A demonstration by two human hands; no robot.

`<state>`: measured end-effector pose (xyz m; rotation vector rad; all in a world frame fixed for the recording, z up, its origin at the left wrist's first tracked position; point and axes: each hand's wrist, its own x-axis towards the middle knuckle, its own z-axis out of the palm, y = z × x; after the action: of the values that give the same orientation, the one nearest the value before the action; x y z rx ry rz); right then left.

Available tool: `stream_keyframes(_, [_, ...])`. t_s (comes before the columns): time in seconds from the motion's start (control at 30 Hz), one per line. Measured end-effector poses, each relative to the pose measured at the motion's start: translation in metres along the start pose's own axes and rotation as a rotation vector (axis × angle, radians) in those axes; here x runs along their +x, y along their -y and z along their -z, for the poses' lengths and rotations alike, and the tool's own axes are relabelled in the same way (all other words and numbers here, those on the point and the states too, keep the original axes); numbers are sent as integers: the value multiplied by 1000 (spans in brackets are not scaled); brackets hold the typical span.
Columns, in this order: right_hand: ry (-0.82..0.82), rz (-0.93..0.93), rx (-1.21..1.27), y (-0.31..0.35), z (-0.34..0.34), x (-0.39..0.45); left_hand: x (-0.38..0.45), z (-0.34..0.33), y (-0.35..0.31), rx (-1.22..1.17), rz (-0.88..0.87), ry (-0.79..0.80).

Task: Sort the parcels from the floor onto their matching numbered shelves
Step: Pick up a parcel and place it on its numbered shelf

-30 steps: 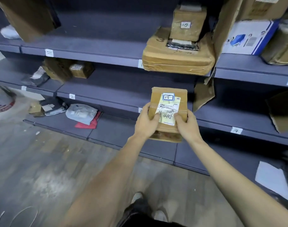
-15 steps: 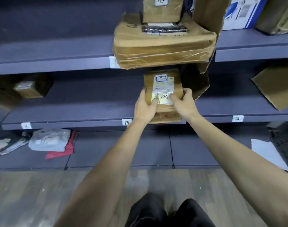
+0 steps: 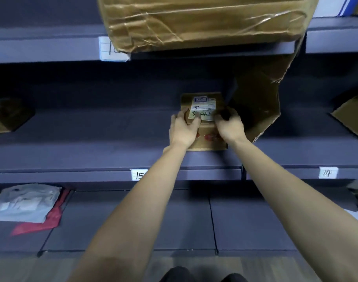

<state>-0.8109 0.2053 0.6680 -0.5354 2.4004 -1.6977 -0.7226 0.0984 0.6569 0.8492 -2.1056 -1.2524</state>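
1. Right, both your hands are on the small brown parcel (image 3: pixel 202 119), and it sits on the middle shelf (image 3: pixel 92 151), well back from the front edge.
2. Your left hand (image 3: pixel 183 129) grips its left side, fingers curled onto the top by the white label (image 3: pixel 203 107).
3. Your right hand (image 3: pixel 229 127) grips the right side, fingers wrapped over the top edge.
4. The label's top box reads like 15, though it's blurred; the shelf tag (image 3: pixel 139 174) just below your left forearm reads 15.
5. Further right on the same shelf edge, a second tag (image 3: pixel 328 173) says 14.
6. A torn cardboard flap (image 3: pixel 259 102) hangs just beside the parcel on its right.
7. Above, a big taped carton (image 3: pixel 194 23) overhangs the upper shelf.
8. Down left, a grey poly bag (image 3: pixel 25 202) lies on a red one (image 3: pixel 49 221) on the bottom shelf.
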Motion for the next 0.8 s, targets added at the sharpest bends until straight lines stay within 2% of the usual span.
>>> stream_keyframes(0.4, [-61, 34, -96, -6, -11, 53, 42, -20, -5, 63, -71, -17])
stream_keyframes(0.47, [-46, 33, -135, -5, -10, 53, 41, -16, -7, 132, -62, 7])
stream_keyframes(0.57, [3, 27, -252, 4, -3, 48, 40, -5, -14, 389, -49, 79])
stream_keyframes(0.63, [10, 68, -359, 10, 4, 40, 35, 4, -23, 524, -77, 62])
stream_keyframes(0.73, [-20, 211, -416, 11, 13, 14, 18, 17, -32, 535, -134, -37])
stream_keyframes(0.8, [11, 248, -473, 12, 16, -6, -1, 25, -37, 548, -158, -34])
